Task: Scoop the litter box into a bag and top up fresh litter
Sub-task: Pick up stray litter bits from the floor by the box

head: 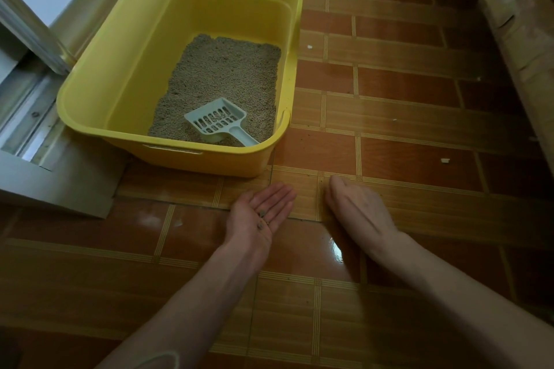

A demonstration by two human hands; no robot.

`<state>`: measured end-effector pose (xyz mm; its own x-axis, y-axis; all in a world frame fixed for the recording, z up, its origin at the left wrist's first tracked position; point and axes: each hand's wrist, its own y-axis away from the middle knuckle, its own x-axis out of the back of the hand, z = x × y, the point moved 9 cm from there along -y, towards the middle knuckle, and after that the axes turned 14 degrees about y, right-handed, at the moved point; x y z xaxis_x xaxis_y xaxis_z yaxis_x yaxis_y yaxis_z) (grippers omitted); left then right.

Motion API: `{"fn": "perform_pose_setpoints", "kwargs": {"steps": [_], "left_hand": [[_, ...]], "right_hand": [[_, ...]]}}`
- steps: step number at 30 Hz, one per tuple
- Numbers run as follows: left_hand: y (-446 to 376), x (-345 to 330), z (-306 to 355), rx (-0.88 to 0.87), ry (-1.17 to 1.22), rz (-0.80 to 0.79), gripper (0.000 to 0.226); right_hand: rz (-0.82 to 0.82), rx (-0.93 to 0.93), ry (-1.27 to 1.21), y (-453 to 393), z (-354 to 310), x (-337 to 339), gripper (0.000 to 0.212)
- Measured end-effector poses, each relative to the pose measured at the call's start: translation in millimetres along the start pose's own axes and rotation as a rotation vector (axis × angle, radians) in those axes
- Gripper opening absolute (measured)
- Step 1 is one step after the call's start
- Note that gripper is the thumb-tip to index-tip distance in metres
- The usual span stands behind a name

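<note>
Pellets (pixel 261 219) lie in upturned left hand (pixel 263 208) beside litter box (pixel 192 159).

One head-worn camera looks forward and steeply down at the tiled floor (pixel 404 159), near enough that both forearms fill the bottom edge.

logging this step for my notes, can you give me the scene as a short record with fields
box: yellow litter box on the tiled floor, beside a sliding door track
litter: thin grey-beige layer over the bottom
scoop: pale slotted scoop lying on the litter, handle toward the near right corner
left hand: left hand palm up, fingers straight, a few pellets on the palm
right hand: right hand palm down, low over the floor; contact unclear
bag: none in view
</note>
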<state>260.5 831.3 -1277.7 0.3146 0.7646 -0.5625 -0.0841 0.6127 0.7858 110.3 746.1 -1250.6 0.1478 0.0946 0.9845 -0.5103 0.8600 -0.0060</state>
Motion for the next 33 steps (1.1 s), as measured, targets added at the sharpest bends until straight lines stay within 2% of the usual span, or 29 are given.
{"fn": "perform_pose_setpoints", "kwargs": {"steps": [6, 13, 19, 26, 29, 31, 33], "left_hand": [[-1.7, 0.0, 6.3, -0.016, 0.006, 0.007, 0.055], [-1.4, -3.2, 12.9, -0.037, -0.020, 0.001, 0.054], [-4.7, -3.8, 11.9, -0.028, -0.013, 0.007, 0.054], [-7.1, -6.9, 15.7, -0.033, -0.009, -0.005, 0.053], [-7.7, -9.1, 17.9, -0.040, 0.004, -0.009, 0.054], [-7.1, -10.5, 17.4, -0.039, -0.003, -0.015, 0.053], [-6.0, -12.1, 13.2, -0.026, -0.022, -0.014, 0.050]], "right_hand": [[0.087, 0.051, -0.011, -41.8, -17.8, 9.0, 0.018], [0.006, 0.154, 0.186, -54.9, -30.2, -7.4, 0.004], [-0.060, 0.100, 0.250, -59.7, -31.5, -6.0, 0.018], [-0.130, 0.183, 0.293, -67.3, -38.8, -1.0, 0.031], [-0.174, 0.143, 0.192, -71.0, -32.9, 2.6, 0.023], [-0.125, 0.055, 0.035, -72.2, -19.8, 5.5, 0.016], [-0.068, -0.053, -0.130, -76.9, -2.7, 7.4, 0.021]]}}
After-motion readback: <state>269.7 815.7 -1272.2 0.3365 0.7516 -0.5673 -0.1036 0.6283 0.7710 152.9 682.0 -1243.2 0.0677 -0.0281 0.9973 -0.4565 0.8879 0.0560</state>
